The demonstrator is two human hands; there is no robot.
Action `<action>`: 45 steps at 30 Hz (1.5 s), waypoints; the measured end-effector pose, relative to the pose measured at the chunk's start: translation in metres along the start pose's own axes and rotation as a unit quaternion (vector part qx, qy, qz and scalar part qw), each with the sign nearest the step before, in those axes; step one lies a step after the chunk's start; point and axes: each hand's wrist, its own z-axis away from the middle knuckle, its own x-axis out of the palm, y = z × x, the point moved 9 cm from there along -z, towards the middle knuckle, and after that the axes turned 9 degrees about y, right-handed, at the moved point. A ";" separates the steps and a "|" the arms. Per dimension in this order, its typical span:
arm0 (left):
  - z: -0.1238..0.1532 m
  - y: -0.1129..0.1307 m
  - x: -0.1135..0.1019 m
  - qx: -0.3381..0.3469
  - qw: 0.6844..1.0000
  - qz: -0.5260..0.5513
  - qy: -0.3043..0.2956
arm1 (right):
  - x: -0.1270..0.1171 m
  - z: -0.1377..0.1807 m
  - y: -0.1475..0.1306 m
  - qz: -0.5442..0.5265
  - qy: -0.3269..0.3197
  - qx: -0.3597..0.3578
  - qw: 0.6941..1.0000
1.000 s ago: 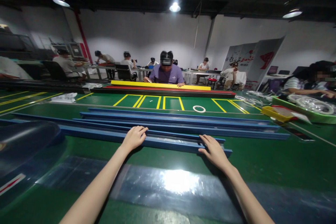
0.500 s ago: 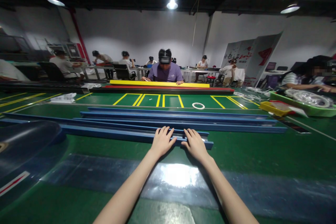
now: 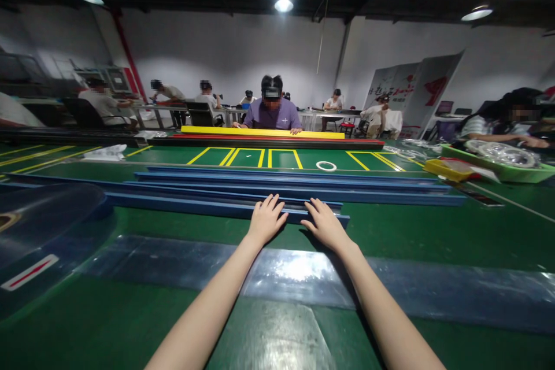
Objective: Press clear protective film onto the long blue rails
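Observation:
My left hand (image 3: 266, 222) rests palm down on a long blue channel-shaped strip (image 3: 208, 202), its fingers spread over the channel. Close to the strip's right end, my right hand (image 3: 326, 225) lies on it in the same way, fingers apart. A short gap separates the two hands, and neither grips anything that shows. Just beyond lie more long blue strips (image 3: 390, 196), side by side. Nearer to me, a clear plastic sheet (image 3: 186, 269) stretches across the green table under my forearms.
A large dark curved object (image 3: 52, 214) stands at the left. Farther back are a white ring (image 3: 326, 166), yellow strip (image 3: 260, 132), yellow tray (image 3: 448, 170) and green tray (image 3: 503, 170) with coiled material. A person in purple (image 3: 273, 113) sits opposite; others work around.
The view has shifted slightly, so the table appears a little higher. Both hands stay on the blue strip, with the right hand's fingers marginally farther from the left hand.

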 end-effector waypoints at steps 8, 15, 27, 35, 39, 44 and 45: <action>0.004 -0.003 -0.002 -0.006 1.000 0.012 -0.008 | -0.031 -0.004 -0.016 -0.156 -0.057 0.010 0.986; 0.003 -0.003 -0.002 -0.001 1.000 0.013 -0.006 | 0.015 0.034 -0.022 -0.270 -0.386 0.056 0.881; 0.000 -0.002 -0.003 -0.007 1.000 0.012 -0.026 | 0.021 0.039 -0.028 -0.250 -0.415 0.049 0.873; 0.001 0.014 -0.033 0.014 1.000 0.018 0.012 | 0.021 0.040 -0.029 -0.259 -0.412 0.051 0.872; -0.001 0.027 -0.045 0.029 0.998 0.026 0.041 | 0.019 0.039 -0.031 -0.257 -0.400 0.039 0.879; -0.001 0.036 -0.051 0.055 0.996 0.033 0.057 | 0.017 0.030 -0.023 -0.234 -0.338 0.034 0.911; -0.001 0.036 -0.052 0.056 0.996 0.034 0.061 | 0.014 0.026 -0.021 -0.224 -0.312 0.030 0.923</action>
